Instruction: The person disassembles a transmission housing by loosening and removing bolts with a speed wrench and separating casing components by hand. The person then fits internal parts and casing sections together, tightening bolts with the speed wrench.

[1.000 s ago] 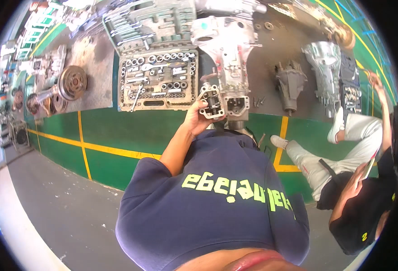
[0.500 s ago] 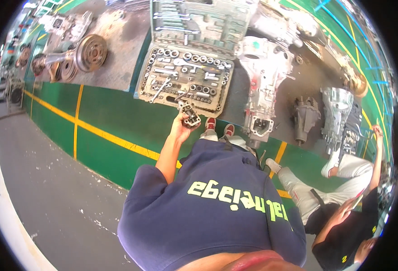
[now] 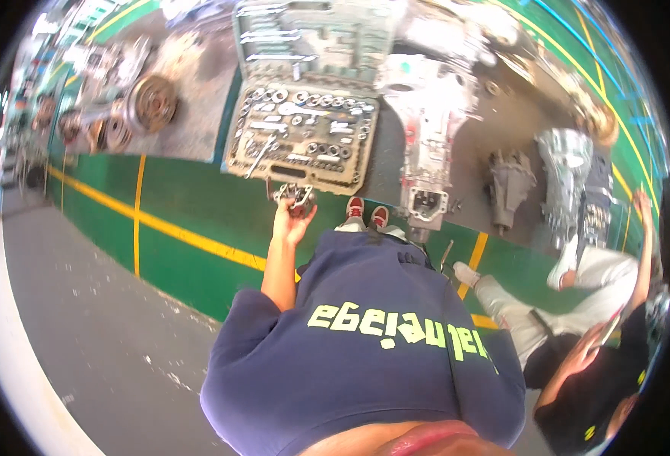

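Green flooring (image 3: 206, 194) with yellow lines is being bordered by a workbench (image 3: 472, 178), along whose front edge an open tool case (image 3: 339, 181) and a gearbox (image 3: 426, 152) are being supported. Just off the middle of the case's front edge, seemingly over the floor, a small metal housing (image 3: 297, 199) is being gripped from below by the left hand (image 3: 293, 226); the right hand is being hidden, so its grip cannot be told. One-handed holding of the housing appears to be being done; by the next move, a steady grip near the case is probably being called for.
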Demonstrator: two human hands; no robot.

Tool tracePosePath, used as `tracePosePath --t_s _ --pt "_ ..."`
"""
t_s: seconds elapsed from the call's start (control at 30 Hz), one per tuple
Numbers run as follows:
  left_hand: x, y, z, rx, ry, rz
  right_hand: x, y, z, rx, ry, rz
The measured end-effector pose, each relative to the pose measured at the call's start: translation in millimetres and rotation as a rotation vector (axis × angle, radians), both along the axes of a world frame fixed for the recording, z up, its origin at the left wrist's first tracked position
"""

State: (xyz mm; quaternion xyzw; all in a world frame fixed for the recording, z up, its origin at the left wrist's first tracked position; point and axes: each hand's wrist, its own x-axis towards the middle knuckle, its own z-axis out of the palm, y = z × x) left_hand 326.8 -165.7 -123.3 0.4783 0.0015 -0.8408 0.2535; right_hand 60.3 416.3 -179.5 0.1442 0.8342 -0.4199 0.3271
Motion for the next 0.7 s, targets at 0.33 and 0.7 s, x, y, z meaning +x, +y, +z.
tracePosePath --t_s 0.33,0.7 --pt "-100.9 46.8 43.6 0.008 -0.004 -0.365 95.8 -23.5 -121.0 0.248 -0.130 0.146" --pt "-181.7 72.5 108.7 -0.145 0.068 -0.751 147.5 -26.4 -107.1 0.207 -0.186 -0.074"
